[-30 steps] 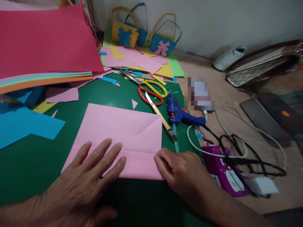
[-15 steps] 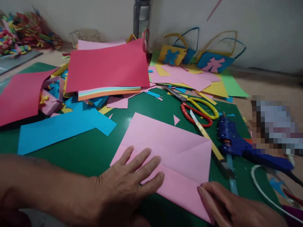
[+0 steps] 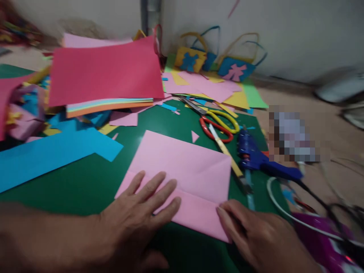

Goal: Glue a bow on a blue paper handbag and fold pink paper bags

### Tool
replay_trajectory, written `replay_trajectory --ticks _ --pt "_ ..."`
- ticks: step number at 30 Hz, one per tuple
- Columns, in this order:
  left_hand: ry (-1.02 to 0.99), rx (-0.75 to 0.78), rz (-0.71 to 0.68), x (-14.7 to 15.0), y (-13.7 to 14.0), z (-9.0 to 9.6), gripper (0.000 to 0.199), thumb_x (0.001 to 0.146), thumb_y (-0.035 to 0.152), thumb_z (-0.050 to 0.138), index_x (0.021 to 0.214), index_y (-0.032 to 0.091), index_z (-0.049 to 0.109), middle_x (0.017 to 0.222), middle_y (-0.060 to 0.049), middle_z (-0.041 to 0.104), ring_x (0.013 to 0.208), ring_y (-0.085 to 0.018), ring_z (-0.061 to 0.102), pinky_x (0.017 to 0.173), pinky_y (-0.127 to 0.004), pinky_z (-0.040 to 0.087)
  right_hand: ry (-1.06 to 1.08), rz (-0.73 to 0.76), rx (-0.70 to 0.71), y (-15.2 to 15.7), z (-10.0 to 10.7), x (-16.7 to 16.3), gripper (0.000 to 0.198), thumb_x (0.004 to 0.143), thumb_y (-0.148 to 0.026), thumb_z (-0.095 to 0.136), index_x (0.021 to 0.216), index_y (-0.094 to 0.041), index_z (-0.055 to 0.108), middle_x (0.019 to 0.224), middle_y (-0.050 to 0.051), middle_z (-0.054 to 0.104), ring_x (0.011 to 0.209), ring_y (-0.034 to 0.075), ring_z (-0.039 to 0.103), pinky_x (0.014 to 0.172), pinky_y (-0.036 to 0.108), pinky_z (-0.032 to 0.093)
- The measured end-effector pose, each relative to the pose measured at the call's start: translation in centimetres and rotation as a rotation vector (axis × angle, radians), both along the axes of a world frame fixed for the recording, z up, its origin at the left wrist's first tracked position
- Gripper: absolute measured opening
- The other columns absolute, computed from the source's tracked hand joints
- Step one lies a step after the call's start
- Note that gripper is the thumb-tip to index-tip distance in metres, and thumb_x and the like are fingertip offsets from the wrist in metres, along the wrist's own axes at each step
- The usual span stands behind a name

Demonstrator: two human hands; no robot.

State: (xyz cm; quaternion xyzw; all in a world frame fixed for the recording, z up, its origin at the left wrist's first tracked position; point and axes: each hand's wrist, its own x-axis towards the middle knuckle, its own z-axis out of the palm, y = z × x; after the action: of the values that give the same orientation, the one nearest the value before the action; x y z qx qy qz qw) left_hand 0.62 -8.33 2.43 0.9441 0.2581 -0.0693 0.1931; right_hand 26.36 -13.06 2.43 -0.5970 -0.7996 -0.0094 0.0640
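A pink sheet of paper (image 3: pixel 182 163) lies on the green board, with a strip along its near side folded over. My left hand (image 3: pixel 142 208) rests flat on the left part of that fold, fingers spread. At the right end of the fold, my right hand (image 3: pixel 250 231) has its thumb and fingers closed together on the paper's edge. Right of the sheet lie a cutter knife (image 3: pixel 230 157) with a yellow handle, scissors (image 3: pixel 218 123) with red and yellow grips, and a blue glue gun (image 3: pixel 250 151).
Left of the sheet, a blue paper strip (image 3: pixel 57 155) lies across the green board (image 3: pixel 82 189). Behind it is a stack of sheets topped by a red one (image 3: pixel 105 72). Small paper bags (image 3: pixel 236 68) lean by the wall. A white cable (image 3: pixel 280 204) curves at the right.
The camera view has swung right, so everything appears further left, and more floor and a purple object show at the right. Both hands keep about the same places on the pink paper.
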Motion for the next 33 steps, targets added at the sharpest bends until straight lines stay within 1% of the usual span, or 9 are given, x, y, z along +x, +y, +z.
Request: replay_trajectory --ticks 1,2,5,9,14,17,27,30,33 --pt "-0.021 0.035 0.011 0.0 -0.3 -0.4 0.085 0.071 0.052 0.066 0.143 0.023 0.03 0.152 -0.013 0.021 0.138 -0.04 0.017 0.104 -0.066 0.022 -0.013 0.044 -0.055 0.0 0.4 -0.3 0.037 0.092 -0.026 0.034 0.064 -0.022 0.058 0.043 -0.003 0.056 0.034 0.012 0.053 0.04 0.026 0.027" --pt "-0.037 0.074 0.018 -0.1 -0.6 -0.7 0.085 0.072 0.05 0.065 0.143 0.024 0.029 0.153 -0.011 0.02 0.139 -0.039 0.015 0.105 -0.064 0.019 -0.022 0.042 -0.071 0.1 0.8 -0.5 0.035 0.091 -0.023 0.035 0.065 -0.021 0.057 0.043 -0.002 0.056 0.035 0.013 0.054 0.041 0.026 0.025" --pt "-0.09 0.199 0.076 -0.2 -1.3 -1.5 0.08 0.069 0.046 0.065 0.141 0.027 0.035 0.153 -0.006 0.024 0.14 -0.035 0.013 0.109 -0.059 0.011 -0.068 -0.02 -0.122 0.1 1.4 -0.9 0.028 0.088 -0.02 0.042 0.065 -0.02 0.056 0.043 -0.001 0.056 0.036 0.014 0.053 0.043 0.028 0.021" --pt "-0.097 0.255 0.067 -0.4 -1.7 -1.5 0.072 0.073 0.044 0.06 0.14 0.027 0.038 0.151 -0.004 0.028 0.14 -0.033 0.014 0.111 -0.054 0.008 -0.076 -0.063 -0.171 -0.1 1.5 -1.0 0.024 0.086 -0.019 0.045 0.066 -0.02 0.058 0.044 -0.001 0.058 0.038 0.014 0.051 0.046 0.029 0.016" --pt "-0.137 0.279 0.05 -0.5 -1.5 -1.6 0.069 0.08 0.056 0.049 0.14 0.024 0.039 0.15 -0.008 0.031 0.139 -0.035 0.017 0.11 -0.055 0.009 -0.072 -0.082 -0.21 -0.2 1.6 -1.1 0.027 0.089 -0.02 0.042 0.067 -0.019 0.058 0.046 0.0 0.058 0.038 0.012 0.047 0.047 0.029 0.014" --pt "-0.148 0.279 0.041 -0.6 -1.5 -1.8 0.069 0.081 0.057 0.047 0.14 0.023 0.038 0.149 -0.009 0.032 0.138 -0.036 0.018 0.109 -0.056 0.011 -0.084 -0.087 -0.224 -0.2 1.6 -1.1 0.027 0.089 -0.021 0.041 0.069 -0.019 0.058 0.046 0.0 0.058 0.038 0.012 0.047 0.048 0.029 0.013" --pt "-0.119 0.287 0.049 -0.4 -1.7 -1.8 0.069 0.078 0.052 0.052 0.139 0.024 0.039 0.15 -0.008 0.031 0.137 -0.037 0.018 0.109 -0.057 0.013 -0.108 -0.085 -0.243 -0.1 1.9 -1.1 0.025 0.089 -0.021 0.042 0.069 -0.018 0.058 0.047 0.001 0.057 0.04 0.013 0.05 0.047 0.028 0.014" --pt "-0.117 0.299 0.052 -0.6 -1.6 -2.0 0.07 0.078 0.051 0.053 0.141 0.025 0.036 0.151 -0.007 0.028 0.138 -0.036 0.016 0.109 -0.057 0.013 -0.107 -0.082 -0.235 -0.2 1.9 -1.2 0.024 0.089 -0.021 0.042 0.069 -0.018 0.057 0.047 0.001 0.057 0.039 0.013 0.05 0.048 0.028 0.014" --pt "-0.17 0.309 -0.007 -0.8 -1.3 -2.3 0.077 0.077 0.053 0.053 0.144 0.023 0.03 0.152 -0.007 0.026 0.139 -0.037 0.01 0.109 -0.058 0.008 -0.117 -0.071 -0.185 -0.3 1.7 -1.3 0.026 0.089 -0.02 0.041 0.068 -0.018 0.056 0.046 0.0 0.056 0.037 0.012 0.047 0.048 0.028 0.013"
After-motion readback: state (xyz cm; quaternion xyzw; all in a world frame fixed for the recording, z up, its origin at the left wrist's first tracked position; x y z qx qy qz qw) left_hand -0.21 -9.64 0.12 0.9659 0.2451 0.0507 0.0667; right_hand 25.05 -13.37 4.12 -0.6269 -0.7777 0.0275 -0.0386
